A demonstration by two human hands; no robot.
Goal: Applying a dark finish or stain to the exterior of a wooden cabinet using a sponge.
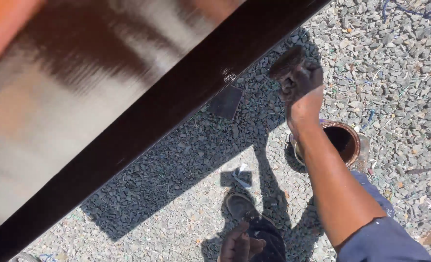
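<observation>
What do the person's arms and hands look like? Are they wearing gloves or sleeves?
No gloves: both hands are bare. The right hand is smeared with dark brown stain, and its forearm is bare up to a rolled blue fabric sleeve near the elbow. Only part of the left hand shows at the bottom edge, with no sleeve visible.

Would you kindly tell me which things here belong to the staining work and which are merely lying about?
In use:
- right hand, stained dark, gripping a dark pad or cloth
- dark wet edge of the panel
- open tin of dark finish

Lying about:
- flat dark square piece on the gravel
- white scrap
- left hand, low down, holding nothing visible
</observation>
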